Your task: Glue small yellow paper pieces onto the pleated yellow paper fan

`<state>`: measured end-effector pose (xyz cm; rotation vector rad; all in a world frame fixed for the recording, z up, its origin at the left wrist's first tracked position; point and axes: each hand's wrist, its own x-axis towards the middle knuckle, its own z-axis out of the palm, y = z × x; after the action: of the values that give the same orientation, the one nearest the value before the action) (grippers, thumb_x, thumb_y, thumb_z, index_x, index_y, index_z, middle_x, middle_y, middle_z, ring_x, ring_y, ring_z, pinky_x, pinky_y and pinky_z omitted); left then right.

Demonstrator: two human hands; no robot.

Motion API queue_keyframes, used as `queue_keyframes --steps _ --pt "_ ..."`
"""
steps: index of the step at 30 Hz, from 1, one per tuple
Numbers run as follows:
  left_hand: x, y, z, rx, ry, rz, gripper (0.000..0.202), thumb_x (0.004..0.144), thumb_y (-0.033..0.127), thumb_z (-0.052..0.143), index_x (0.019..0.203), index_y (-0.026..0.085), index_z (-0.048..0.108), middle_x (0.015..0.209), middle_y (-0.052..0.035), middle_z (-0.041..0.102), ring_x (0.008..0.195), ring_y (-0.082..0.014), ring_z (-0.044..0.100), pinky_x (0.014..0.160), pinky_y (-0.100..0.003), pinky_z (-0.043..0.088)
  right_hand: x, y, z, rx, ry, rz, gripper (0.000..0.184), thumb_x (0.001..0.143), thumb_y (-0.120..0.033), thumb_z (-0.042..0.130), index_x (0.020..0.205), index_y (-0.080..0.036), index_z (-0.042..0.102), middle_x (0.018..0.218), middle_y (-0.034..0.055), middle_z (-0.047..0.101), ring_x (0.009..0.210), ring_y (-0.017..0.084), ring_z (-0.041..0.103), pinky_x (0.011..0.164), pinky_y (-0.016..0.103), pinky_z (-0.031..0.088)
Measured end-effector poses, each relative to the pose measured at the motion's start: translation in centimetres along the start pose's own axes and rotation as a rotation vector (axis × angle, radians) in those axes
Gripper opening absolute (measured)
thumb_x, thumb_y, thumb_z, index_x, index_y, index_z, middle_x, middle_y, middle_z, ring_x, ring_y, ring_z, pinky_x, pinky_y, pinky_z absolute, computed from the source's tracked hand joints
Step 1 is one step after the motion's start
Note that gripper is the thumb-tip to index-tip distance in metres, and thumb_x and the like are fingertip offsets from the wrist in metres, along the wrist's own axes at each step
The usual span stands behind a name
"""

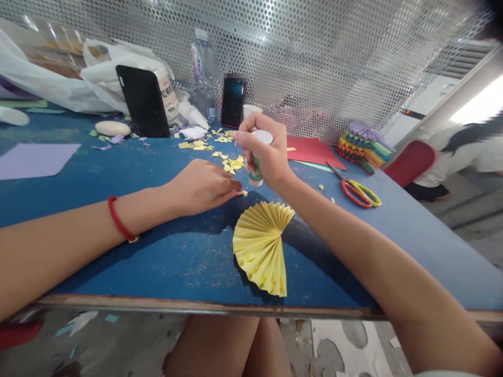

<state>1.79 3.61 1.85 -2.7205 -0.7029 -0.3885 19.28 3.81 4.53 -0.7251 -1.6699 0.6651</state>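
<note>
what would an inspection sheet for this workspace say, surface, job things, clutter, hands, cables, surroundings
Surface: blue table, pale scuff marks.
Job's things: yellow paper fan lying near the front edge; green-and-white tube, probably glue.
Clutter: yellow scraps, scissors with blades slightly apart, red paper, purple paper, water bottle, plastic bag.
Hands: right hand grips the tube upright; left hand has fingertips at a small yellow piece, pinching or pressing unclear.
Cables: nothing seen.
Surroundings: perforated metal panel behind; another person at right; paper bits on the floor.
</note>
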Motion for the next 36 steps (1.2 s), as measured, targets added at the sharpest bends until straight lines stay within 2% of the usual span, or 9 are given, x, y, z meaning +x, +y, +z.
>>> queue_keyframes --steps 8,11,13,16,19,22,26,30,36 --pt "-0.2 -0.3 0.0 -0.072 0.088 0.0 0.034 0.102 0.032 0.047 0.102 0.023 0.08 0.085 -0.0055 0.079 0.076 -0.0182 0.07 0.063 -0.027 0.038 0.9 -1.1 -1.2 -0.017 0.005 -0.136 0.049 0.09 -0.065 0.06 0.07 -0.023 0.045 0.049 -0.009 0.043 0.041 0.005 0.043 0.041 0.02 0.041" --pt "-0.1 -0.1 -0.4 -0.2 0.158 -0.081 0.032 0.1 0.035 0.051 0.096 0.024 0.081 0.073 -0.0035 0.075 0.063 -0.0139 0.062 0.058 -0.025 0.035 0.5 -3.5 -2.7 -0.2 -0.021 -0.21 0.043 0.091 -0.058 0.062 0.069 -0.023 0.049 0.06 -0.0061 0.052 0.053 0.007 0.052 0.048 0.021 0.045" --pt "0.2 0.0 -0.8 -0.355 0.187 -0.201 0.031 0.097 0.04 0.057 0.092 0.022 0.081 0.058 -0.0003 0.065 0.051 -0.0109 0.05 0.054 -0.024 0.032 -0.6 -5.2 -3.8 -0.405 -0.102 -0.265 0.033 0.09 -0.045 0.066 0.069 -0.022 0.053 0.068 -0.004 0.059 0.064 0.01 0.057 0.058 0.023 0.048" --pt "0.5 0.2 -1.3 -0.664 0.071 -0.315 0.033 0.091 0.046 0.065 0.087 0.017 0.08 0.045 0.0027 0.05 0.044 -0.0083 0.037 0.047 -0.023 0.027 -3.0 -6.9 -5.2 -0.692 -0.183 -0.293 0.016 0.082 -0.023 0.072 0.071 -0.022 0.061 0.069 -0.0015 0.063 0.065 0.013 0.055 0.064 0.028 0.047" --pt "0.7 0.5 -2.0 -0.939 -0.058 -0.388 0.03 0.086 0.041 0.071 0.087 0.012 0.079 0.053 0.0001 0.058 0.048 -0.0076 0.038 0.045 -0.021 0.026 -5.3 -7.4 -6.1 -0.845 -0.178 -0.23 0.009 0.079 -0.019 0.072 0.075 -0.021 0.065 0.064 -0.0017 0.062 0.058 0.013 0.053 0.061 0.029 0.042" --pt "0.6 1.1 -2.7 -1.091 -0.058 -0.474 0.026 0.082 0.036 0.074 0.087 0.011 0.078 0.06 -0.0007 0.062 0.05 -0.0064 0.037 0.044 -0.02 0.025 -6.8 -7.3 -6.2 -0.868 -0.265 -0.252 0.005 0.08 -0.018 0.07 0.081 -0.023 0.068 0.072 -0.0015 0.069 0.062 0.015 0.058 0.061 0.029 0.041" --pt "0.1 1.9 -3.2 -0.952 -0.008 -0.349 0.027 0.083 0.037 0.074 0.085 0.011 0.08 0.046 0.0061 0.039 0.046 -0.0057 0.031 0.043 -0.02 0.022 -7.4 -7.2 -5.7 -0.892 -0.368 -0.308 0.006 0.084 -0.021 0.068 0.087 -0.025 0.069 0.082 -0.0015 0.073 0.067 0.015 0.06 0.059 0.028 0.04" --pt "-0.5 2.3 -3.1 -0.673 0.204 -0.124 0.019 0.088 0.027 0.068 0.084 0.014 0.081 0.048 0.0066 0.044 0.047 -0.0041 0.034 0.047 -0.018 0.027 -7.7 -6.9 -5.3 -0.946 -0.364 -0.35 0.004 0.089 -0.025 0.065 0.091 -0.024 0.068 0.074 -0.0026 0.069 0.059 0.013 0.054 0.055 0.027 0.035" --pt "-0.7 2.2 -2.7 -0.505 0.335 -0.002 0.019 0.09 0.023 0.065 0.082 0.015 0.08 0.046 0.0086 0.045 0.042 -0.0014 0.035 0.046 -0.014 0.027 -8.3 -6.8 -4.7 -1.065 -0.332 -0.351 0.007 0.09 -0.021 0.06 0.092 -0.022 0.067 0.066 -0.0045 0.065 0.053 0.009 0.048 0.055 0.025 0.029"
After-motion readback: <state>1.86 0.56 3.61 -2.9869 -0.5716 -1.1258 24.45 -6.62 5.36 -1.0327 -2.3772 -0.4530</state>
